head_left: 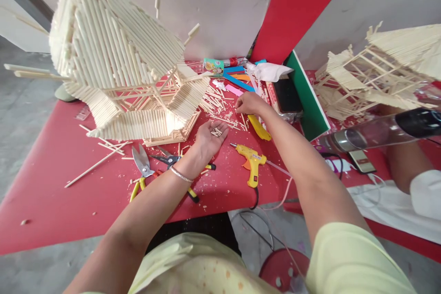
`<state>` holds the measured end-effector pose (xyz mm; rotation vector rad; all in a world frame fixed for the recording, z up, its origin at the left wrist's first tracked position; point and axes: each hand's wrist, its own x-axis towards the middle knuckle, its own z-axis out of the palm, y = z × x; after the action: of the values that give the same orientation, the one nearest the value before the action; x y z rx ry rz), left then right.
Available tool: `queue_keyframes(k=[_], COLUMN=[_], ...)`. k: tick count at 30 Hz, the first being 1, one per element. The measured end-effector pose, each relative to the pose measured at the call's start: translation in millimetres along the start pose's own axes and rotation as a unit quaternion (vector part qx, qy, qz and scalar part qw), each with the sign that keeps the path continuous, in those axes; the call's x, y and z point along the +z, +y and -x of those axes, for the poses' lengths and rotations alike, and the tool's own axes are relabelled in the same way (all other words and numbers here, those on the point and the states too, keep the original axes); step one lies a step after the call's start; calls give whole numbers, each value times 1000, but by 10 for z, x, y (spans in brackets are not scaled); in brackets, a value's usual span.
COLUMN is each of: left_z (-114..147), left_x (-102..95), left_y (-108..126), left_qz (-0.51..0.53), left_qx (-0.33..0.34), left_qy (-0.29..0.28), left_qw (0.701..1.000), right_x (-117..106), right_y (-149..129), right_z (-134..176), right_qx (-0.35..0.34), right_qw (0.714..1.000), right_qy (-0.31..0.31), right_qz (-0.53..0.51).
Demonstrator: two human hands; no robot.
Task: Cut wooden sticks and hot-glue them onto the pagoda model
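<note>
My left hand [211, 138] is turned palm up and slightly cupped, and several short wooden stick pieces [216, 132] lie in it. To its upper right, my right hand [251, 103] is bent downward with its fingertips pinched together above the loose sticks. Whatever is between those fingertips is too small to make out. Beside them lies a pile of cut sticks [212, 100]. A large model house [117, 55] built of sticks stands left of my hands. Below my right hand rests a yellow glue gun [252, 161], its nozzle pointing toward my left hand.
Yellow-handled shears [142, 163] and black pliers [170, 160] lie near my left forearm. A yellow tool [259, 127] sits under my right wrist. Behind are paper strips [237, 78] and a green-sided box [308, 101]. At right, another person's arm [406, 161] and a second stick model [358, 78] appear.
</note>
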<state>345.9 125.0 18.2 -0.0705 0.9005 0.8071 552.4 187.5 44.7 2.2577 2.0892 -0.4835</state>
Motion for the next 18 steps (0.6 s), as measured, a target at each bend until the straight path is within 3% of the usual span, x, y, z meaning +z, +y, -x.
queue_keyframes(k=[6, 10, 12, 15, 18], left_z=[24, 34, 47, 82, 116], left_x=[4, 44, 47, 13, -47], left_y=[-4, -48, -69, -57, 10], left_qz=[-15, -14, -8, -6, -13], left_qx=[7, -3, -9, -16, -9], left_qy=[0, -10, -12, -13, -5], left_qw=[1000, 1000, 1000, 1000, 1000], right_x=[-25, -207, -315, -424, -375], right_y=[-82, -228, -284, -248, -91], right_z=[96, 320, 422, 525, 607], right_qx=[10, -78, -119, -63, 78], right_qw=[999, 977, 969, 996, 985], right_qy=[-11, -79, -99, -39, -29], right_qz=[-29, -183, -192, -40, 149])
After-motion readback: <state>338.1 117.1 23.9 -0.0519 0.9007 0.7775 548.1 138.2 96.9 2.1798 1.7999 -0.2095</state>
